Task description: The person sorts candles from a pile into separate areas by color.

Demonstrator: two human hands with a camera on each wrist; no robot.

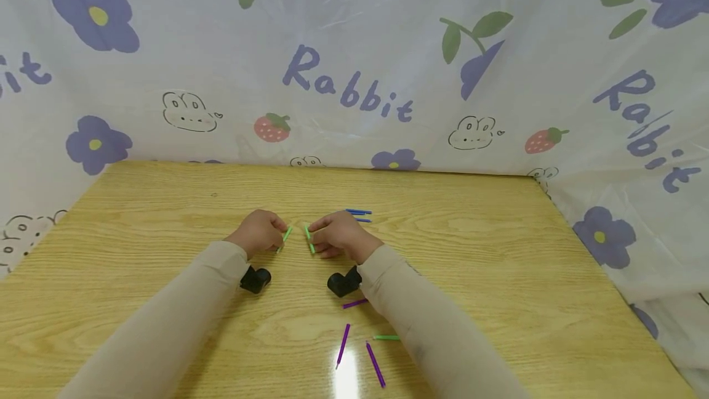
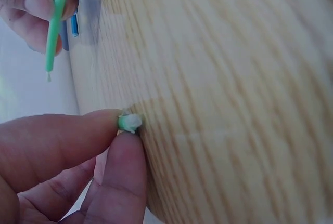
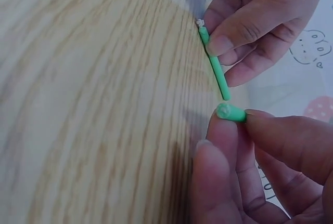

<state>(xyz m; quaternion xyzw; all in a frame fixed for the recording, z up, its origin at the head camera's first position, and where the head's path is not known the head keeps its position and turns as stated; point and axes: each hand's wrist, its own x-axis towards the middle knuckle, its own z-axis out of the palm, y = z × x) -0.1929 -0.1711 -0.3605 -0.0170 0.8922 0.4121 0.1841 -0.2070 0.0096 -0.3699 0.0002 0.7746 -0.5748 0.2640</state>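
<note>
My left hand (image 1: pixel 259 233) pinches a thin green candle (image 1: pixel 287 234) between thumb and fingertips, just above the table. In the left wrist view this candle (image 2: pixel 127 122) points end-on past the fingertips. A short gap to the right, my right hand (image 1: pixel 344 236) holds a second green candle (image 1: pixel 309 239), slanting the other way. Its wick hangs downward in the left wrist view. Seen from the right wrist, the candle in the left hand (image 3: pixel 270 24) has a frayed white wick, and its lower end is close to the right hand's candle (image 3: pixel 231 113).
Several blue candles (image 1: pixel 359 212) lie behind the right hand. Nearer the front are purple candles (image 1: pixel 375 364) and another green candle (image 1: pixel 386 337), partly hidden by the right sleeve (image 1: pixel 432 325). The wooden table (image 1: pixel 471 233) meets a patterned white sheet (image 1: pixel 354 134) at the back.
</note>
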